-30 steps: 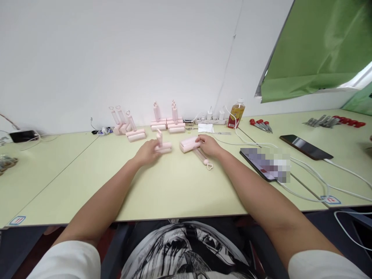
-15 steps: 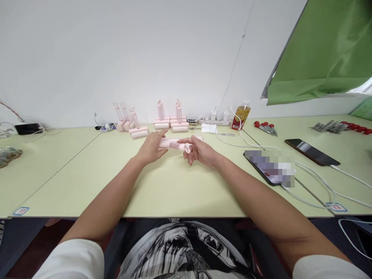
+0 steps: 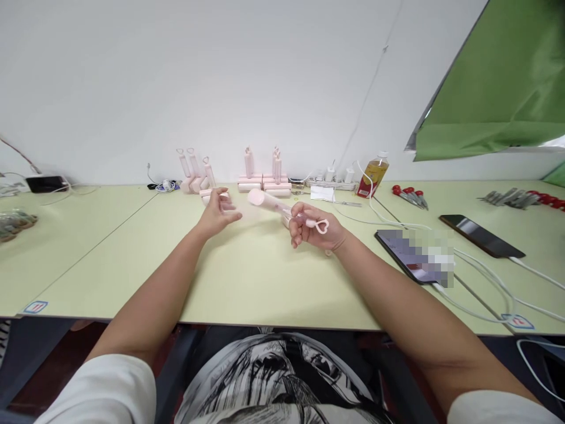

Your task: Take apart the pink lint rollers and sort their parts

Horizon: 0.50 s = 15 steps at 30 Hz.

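Note:
My right hand (image 3: 315,227) is closed around the handle of a pink lint roller (image 3: 269,203), whose heart-shaped end loop sticks out to the right of my fingers. The roller head points left and slightly away from me, above the table. My left hand (image 3: 218,213) is open, thumb and fingers apart, a short way left of the roller head and not touching it. Just behind my left hand, another pink lint roller (image 3: 209,172) stands with its handle up. More lint rollers (image 3: 277,179) of the same kind stand behind the held one.
Along the wall are a power strip (image 3: 339,184), a bottle of yellow drink (image 3: 373,175) and white paper (image 3: 322,193). Two phones (image 3: 481,235) with white cables lie on the right. Red-handled tools (image 3: 410,197) lie beyond them. A black device (image 3: 46,184) sits far left.
My left hand has let go of the lint roller and moved left, opening. My right hand has moved right with the roller, which is now turned with its head to the left and away.

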### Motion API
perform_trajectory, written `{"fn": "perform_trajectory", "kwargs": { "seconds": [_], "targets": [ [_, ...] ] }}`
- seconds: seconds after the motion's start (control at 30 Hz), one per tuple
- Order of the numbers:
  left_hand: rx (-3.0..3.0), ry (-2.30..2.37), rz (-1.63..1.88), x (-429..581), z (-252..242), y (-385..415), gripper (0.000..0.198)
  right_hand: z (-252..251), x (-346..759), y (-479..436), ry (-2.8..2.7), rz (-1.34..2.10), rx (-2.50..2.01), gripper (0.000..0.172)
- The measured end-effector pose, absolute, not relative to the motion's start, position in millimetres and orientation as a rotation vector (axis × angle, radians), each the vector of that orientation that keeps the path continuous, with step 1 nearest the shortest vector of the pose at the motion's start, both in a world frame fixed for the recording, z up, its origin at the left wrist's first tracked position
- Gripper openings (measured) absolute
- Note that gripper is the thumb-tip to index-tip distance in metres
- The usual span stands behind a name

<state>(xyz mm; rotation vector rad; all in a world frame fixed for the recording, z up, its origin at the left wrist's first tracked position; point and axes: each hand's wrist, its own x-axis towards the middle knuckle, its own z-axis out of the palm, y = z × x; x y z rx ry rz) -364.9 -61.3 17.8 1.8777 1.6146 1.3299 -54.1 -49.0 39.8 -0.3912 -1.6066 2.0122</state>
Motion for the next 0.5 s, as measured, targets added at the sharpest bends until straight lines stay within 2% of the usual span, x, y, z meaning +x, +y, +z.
{"fn": "perform_trajectory", "kwargs": {
  "seconds": [0.17, 0.27, 0.37, 0.5],
  "targets": [
    [1.685, 1.733, 1.345, -373, 18, -56, 0.07, 23, -61, -42, -1.681, 1.917, -0.525, 0.029],
    [1.567, 1.594, 1.556, -372, 18, -51, 0.069, 14, -66, -41, -1.788, 1.866, -0.61, 0.027],
    [1.499, 1.56, 1.765, -377, 18, -47, 0.058, 13, -66, -43, -1.953, 1.748, -0.654, 0.025],
    [1.75, 1.754, 1.642, -381, 16, -50, 0.044, 21, -65, -50, -2.182, 1.697, -0.72, 0.027]
  ]
}}
